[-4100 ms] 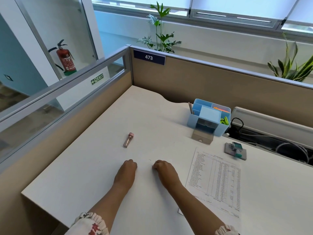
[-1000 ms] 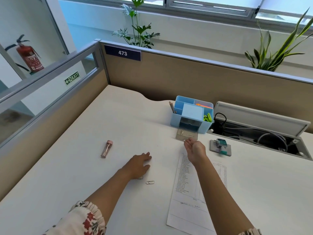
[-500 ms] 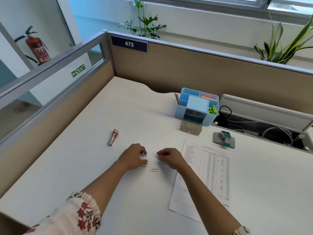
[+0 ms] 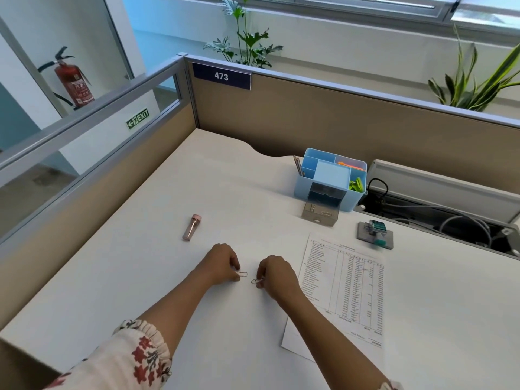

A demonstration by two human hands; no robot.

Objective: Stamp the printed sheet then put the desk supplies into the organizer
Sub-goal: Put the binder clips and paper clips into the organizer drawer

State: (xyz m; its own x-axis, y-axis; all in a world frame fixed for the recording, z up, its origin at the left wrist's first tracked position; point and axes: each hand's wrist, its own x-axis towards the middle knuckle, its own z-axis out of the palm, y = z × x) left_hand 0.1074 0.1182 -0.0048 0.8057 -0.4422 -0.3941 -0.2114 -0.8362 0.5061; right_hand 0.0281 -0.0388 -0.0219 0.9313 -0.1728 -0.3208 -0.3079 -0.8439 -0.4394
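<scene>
Both hands lay low on the white surface (image 4: 140,277), a little in front of the blue organizer (image 4: 330,178). The left hand (image 4: 221,263) had its fingers curled down, pinching one end of a paper clip (image 4: 242,274) that lay flat on the surface. The right hand (image 4: 277,274) was curled the same way, its fingertips nipping a second paper clip (image 4: 255,281); the two clips were just beside each other, apart. The printed sheet (image 4: 346,288) lay flat in front of the organizer and slightly to its right, its near part partly under the right forearm. The stamp (image 4: 377,230) stood on a grey pad (image 4: 365,235) just beyond the sheet's far edge, right of the organizer's small drawer (image 4: 319,213), which was pulled out and held a few clips. A pink tube of pencil leads (image 4: 192,227) lay well to the left of the organizer, beyond the left hand. Pencils (image 4: 297,165) stood in the organizer's left compartment, and green and orange items showed in its right ones.
</scene>
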